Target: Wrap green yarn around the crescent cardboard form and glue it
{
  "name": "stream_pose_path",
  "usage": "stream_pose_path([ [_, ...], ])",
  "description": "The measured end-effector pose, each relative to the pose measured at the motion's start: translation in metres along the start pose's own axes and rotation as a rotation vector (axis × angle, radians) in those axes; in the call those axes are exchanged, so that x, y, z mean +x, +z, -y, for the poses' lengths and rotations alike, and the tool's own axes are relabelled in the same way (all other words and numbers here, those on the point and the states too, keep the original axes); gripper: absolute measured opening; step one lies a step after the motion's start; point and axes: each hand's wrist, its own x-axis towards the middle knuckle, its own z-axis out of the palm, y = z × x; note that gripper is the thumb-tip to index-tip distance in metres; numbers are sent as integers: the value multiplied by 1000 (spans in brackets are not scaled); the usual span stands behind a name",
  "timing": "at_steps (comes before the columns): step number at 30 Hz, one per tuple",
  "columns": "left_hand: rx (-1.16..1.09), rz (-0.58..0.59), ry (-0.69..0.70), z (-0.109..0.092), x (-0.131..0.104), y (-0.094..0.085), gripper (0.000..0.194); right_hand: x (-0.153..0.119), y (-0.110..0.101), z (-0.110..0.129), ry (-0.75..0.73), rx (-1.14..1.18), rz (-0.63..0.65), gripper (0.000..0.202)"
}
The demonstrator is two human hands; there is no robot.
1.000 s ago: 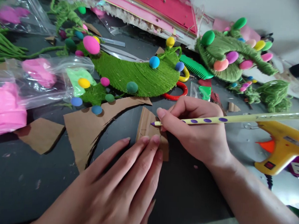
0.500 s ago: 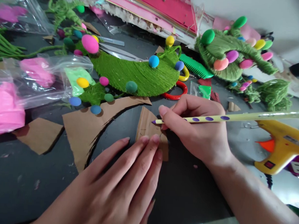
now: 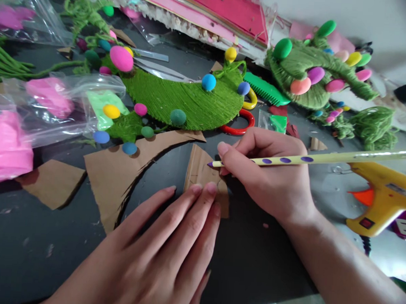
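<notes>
Brown cardboard piece [image 3: 202, 174] lies flat on the black table [image 3: 41, 243], at centre frame. The left hand [image 3: 160, 254] rests on it from the lower centre, fingers together and extended, fingertips [image 3: 210, 188] pressing the lower edge of the piece. The right hand [image 3: 273, 174], entering from the lower right, is closed around a pencil [image 3: 311, 158], yellow with purple dots. The pencil tip sits over the upper right part of the piece; actual contact cannot be told. The pencil shaft runs out to the right edge of the frame.

A larger curved cardboard offcut [image 3: 120, 175] lies just left of the piece, and a smaller scrap [image 3: 53, 182] further left. A green yarn-wound shape [image 3: 181, 101] studded with coloured balls occupies the upper centre. A second yarn shape [image 3: 312, 76] is at upper right. A yellow glue gun [image 3: 384, 198] lies at the right edge. Clear bags of pink material [image 3: 6, 146] sit at the left.
</notes>
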Motion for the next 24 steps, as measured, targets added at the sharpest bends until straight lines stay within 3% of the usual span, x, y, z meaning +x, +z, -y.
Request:
stream_pose_path([
  [24,6,10,-4,0,0,-2,54,0,1,1,-5,-9,-17,33],
])
